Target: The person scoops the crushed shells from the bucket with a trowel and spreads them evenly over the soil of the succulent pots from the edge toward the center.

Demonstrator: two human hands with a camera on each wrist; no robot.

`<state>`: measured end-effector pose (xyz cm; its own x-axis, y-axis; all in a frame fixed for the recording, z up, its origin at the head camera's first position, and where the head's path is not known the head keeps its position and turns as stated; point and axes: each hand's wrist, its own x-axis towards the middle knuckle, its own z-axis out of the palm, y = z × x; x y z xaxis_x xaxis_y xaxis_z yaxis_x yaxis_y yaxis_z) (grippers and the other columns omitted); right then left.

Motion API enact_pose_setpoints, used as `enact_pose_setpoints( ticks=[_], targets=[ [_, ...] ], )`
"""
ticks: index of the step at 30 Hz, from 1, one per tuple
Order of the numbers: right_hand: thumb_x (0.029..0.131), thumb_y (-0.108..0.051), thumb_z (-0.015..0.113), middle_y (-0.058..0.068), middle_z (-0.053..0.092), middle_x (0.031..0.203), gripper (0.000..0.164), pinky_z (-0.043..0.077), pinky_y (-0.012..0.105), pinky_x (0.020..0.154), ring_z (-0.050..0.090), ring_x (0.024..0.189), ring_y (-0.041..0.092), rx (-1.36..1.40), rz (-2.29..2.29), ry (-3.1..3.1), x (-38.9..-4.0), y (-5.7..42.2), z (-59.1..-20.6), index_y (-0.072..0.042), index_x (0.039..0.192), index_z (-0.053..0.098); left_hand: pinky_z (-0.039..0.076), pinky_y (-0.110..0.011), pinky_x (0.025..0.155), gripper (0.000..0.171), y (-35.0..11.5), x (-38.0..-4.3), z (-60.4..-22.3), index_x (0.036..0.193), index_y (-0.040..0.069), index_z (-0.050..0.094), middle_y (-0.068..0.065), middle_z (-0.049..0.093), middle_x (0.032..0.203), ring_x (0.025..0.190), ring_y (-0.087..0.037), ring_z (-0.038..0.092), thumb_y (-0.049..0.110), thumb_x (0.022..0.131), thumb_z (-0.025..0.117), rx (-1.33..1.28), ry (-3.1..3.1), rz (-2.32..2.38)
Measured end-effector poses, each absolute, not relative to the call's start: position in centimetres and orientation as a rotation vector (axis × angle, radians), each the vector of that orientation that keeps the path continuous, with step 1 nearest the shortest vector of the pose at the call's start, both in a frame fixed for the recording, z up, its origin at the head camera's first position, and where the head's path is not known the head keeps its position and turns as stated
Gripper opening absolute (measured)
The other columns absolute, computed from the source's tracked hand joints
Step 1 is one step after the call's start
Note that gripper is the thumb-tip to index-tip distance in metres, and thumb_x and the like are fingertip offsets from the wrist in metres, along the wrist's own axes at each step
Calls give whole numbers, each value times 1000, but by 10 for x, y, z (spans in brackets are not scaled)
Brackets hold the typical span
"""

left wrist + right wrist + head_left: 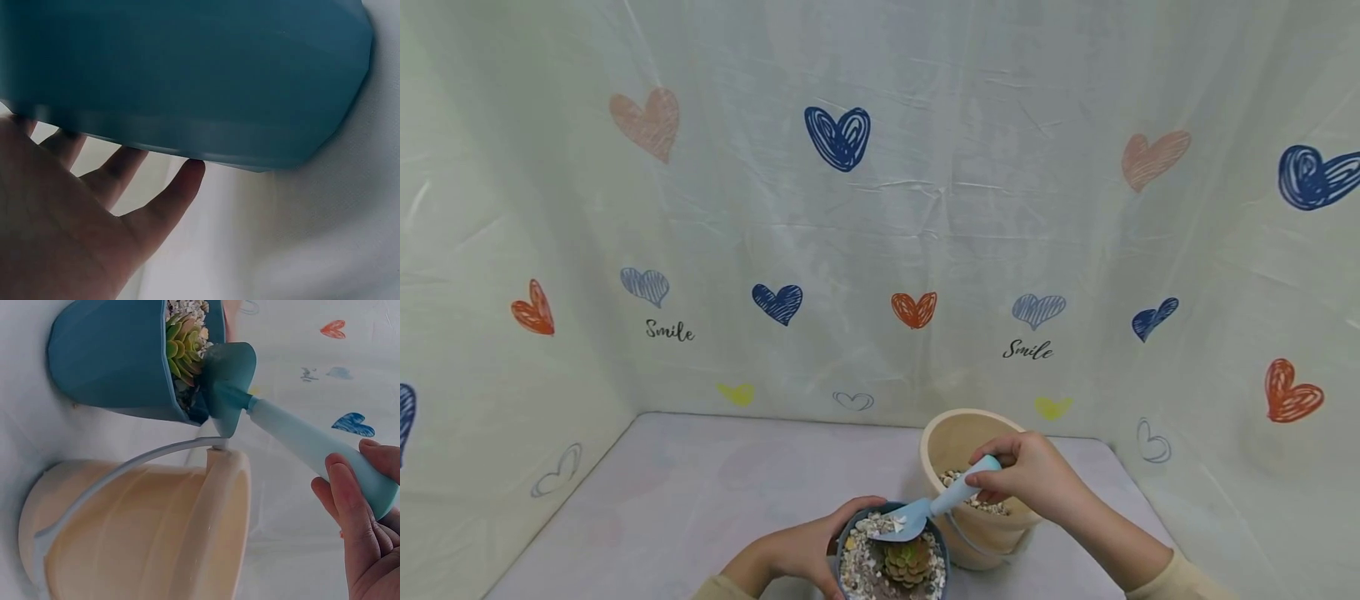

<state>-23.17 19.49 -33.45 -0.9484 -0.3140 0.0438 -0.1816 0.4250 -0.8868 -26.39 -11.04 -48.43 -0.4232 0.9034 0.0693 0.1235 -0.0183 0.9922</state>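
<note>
At the bottom centre of the head view, my left hand grips the left side of a dark blue plant pot. Its fingers are spread against the pot wall in the left wrist view. A rosette succulent grows in the pot, with pale gravel around it. My right hand holds a light blue trowel near the end of its handle. The trowel's blade lies tilted over the pot's far rim, just above the plant, with some pale gravel at its tip.
A cream bucket with a grey-blue handle stands right beside the pot. More gravel lies inside it. White curtains printed with hearts and "Smile" enclose the pale table at the back and both sides.
</note>
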Motion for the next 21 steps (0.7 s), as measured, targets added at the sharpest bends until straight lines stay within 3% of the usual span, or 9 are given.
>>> enact_pose_setpoints(
  ticks=[5, 14, 21],
  targets=[
    [70, -19, 77, 12, 67, 73, 32, 54, 34, 55, 65, 62, 25, -447, -1564, 2532, -232, 195, -335, 4, 89, 65, 38, -32, 94, 98, -110, -262, -487, 144, 24, 9, -3, 26, 140, 124, -20, 32, 40, 71, 73, 1082, 1590, 1544],
    [70, -19, 76, 12, 67, 73, 33, 54, 35, 55, 65, 62, 24, -449, -1553, 2532, -232, 193, -333, 6, 90, 65, 38, -33, 93, 91, -112, -251, -488, 142, 31, 13, -2, 26, 140, 124, -19, 33, 34, 74, 73, 1000, 1673, 1595],
    [70, -18, 77, 12, 67, 73, 31, 54, 37, 56, 65, 61, 25, -442, -1559, 2530, -231, 193, -333, 4, 89, 65, 38, -38, 93, 93, -114, -242, -487, 143, 29, 8, -3, 21, 140, 126, -22, 30, 37, 75, 70, 950, 1725, 1608]
  ],
)
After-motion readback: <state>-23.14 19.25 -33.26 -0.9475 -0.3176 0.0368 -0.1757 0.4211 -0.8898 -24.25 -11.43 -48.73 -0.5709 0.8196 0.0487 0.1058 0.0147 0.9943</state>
